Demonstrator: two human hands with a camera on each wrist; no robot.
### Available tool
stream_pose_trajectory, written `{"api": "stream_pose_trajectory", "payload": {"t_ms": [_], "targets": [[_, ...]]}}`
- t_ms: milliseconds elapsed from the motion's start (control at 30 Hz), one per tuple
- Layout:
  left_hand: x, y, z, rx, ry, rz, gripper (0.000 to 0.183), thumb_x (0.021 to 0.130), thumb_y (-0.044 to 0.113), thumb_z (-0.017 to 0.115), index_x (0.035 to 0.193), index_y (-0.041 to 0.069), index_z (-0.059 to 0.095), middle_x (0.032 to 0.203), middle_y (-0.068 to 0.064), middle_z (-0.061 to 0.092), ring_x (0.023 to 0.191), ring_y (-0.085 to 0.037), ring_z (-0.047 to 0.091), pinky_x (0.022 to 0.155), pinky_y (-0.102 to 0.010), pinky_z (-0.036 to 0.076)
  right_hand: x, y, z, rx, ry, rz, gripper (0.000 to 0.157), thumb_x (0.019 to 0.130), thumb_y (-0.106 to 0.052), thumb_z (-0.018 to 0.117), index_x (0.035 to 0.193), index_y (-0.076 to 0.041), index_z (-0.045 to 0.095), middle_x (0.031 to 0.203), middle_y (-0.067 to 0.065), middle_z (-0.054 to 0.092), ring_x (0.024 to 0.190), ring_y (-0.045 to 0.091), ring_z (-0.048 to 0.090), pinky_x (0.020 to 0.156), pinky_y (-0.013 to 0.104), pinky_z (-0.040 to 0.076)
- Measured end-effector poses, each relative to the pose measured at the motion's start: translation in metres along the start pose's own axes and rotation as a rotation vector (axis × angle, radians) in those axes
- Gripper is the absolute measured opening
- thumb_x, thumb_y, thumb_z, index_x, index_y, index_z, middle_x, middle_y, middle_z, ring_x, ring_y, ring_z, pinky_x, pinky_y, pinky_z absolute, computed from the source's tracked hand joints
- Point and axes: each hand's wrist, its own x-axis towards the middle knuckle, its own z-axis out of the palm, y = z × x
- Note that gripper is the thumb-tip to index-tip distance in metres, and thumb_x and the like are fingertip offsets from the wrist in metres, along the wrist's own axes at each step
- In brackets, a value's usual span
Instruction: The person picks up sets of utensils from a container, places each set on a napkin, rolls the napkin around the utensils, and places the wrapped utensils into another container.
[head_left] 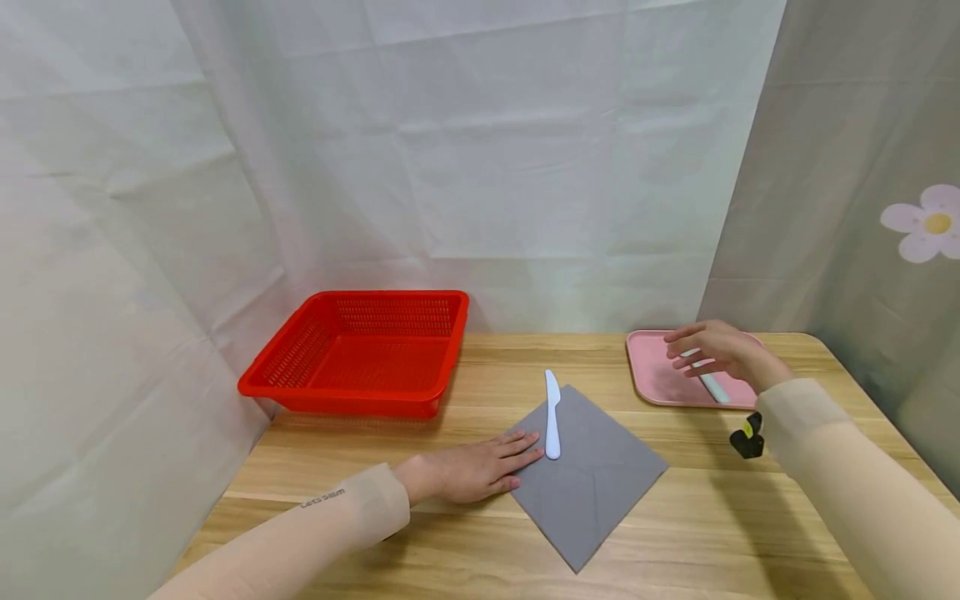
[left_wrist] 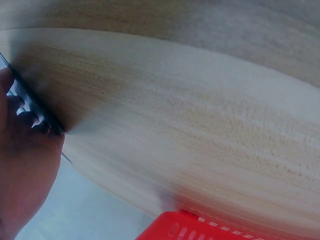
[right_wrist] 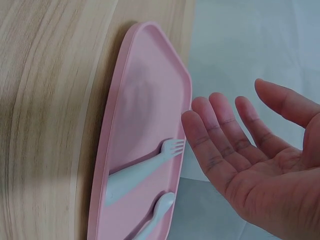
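A grey square napkin (head_left: 592, 487) lies turned like a diamond on the table, with a white plastic knife (head_left: 552, 421) on its upper left part. My left hand (head_left: 480, 468) rests flat on the napkin's left corner, its fingertips close to the knife handle. Over the pink tray (head_left: 651, 379) hovers my right hand (head_left: 716, 350), fingers loosely extended and holding nothing. In the right wrist view a pale fork (right_wrist: 142, 172) and a pale spoon (right_wrist: 159, 212) lie in that tray, apart from the hand (right_wrist: 265, 170).
A red plastic basket (head_left: 382, 367) with slotted walls stands at the back left of the wooden table (head_left: 660, 542). Near the right forearm is a small black and yellow object (head_left: 747, 436). White cloth (head_left: 525, 167) hangs behind the table.
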Motion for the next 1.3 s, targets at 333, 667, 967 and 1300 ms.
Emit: {"api": "stream_pose_trajectory", "payload": {"t_ms": [333,667,967,1300], "targets": [[0.0,-0.001,0.001,0.009,0.0,0.004,0.059,0.115,0.035,0.037,0.168,0.015,0.018,0.175,-0.006,0.011,0.161,-0.026,0.01,0.127,-0.035,0.018,-0.002,0.002,-0.007,-0.013,0.013,0.004,0.06,0.106,-0.019,0.059,0.151,0.014,0.038,0.11,0.003,0.071,0.108,0.03,0.07,0.096,0.046,0.058],[0.0,-0.001,0.001,0.003,-0.002,0.0,0.06,0.115,0.035,0.037,0.168,0.016,0.017,0.175,-0.005,0.01,0.161,-0.025,0.009,0.127,-0.034,0.017,-0.006,0.01,-0.018,0.021,0.007,-0.001,0.06,0.108,-0.017,0.056,0.153,0.016,0.033,0.103,-0.004,0.07,0.103,0.019,0.07,0.094,0.041,0.059],[0.0,-0.001,0.001,0.006,0.004,0.011,0.059,0.115,0.034,0.036,0.168,0.015,0.018,0.175,-0.007,0.011,0.161,-0.027,0.01,0.127,-0.035,0.018,-0.007,0.014,-0.025,0.006,0.011,0.009,0.062,0.108,-0.019,0.056,0.153,0.016,0.032,0.108,-0.001,0.069,0.104,0.018,0.068,0.095,0.041,0.058],[0.0,-0.001,0.001,0.009,-0.005,-0.006,0.059,0.115,0.034,0.036,0.168,0.016,0.018,0.175,-0.005,0.01,0.161,-0.025,0.009,0.127,-0.034,0.016,-0.006,0.026,-0.037,-0.016,0.026,0.02,0.061,0.109,-0.018,0.054,0.153,0.016,0.031,0.118,0.006,0.069,0.107,0.023,0.067,0.096,0.043,0.058]]}}
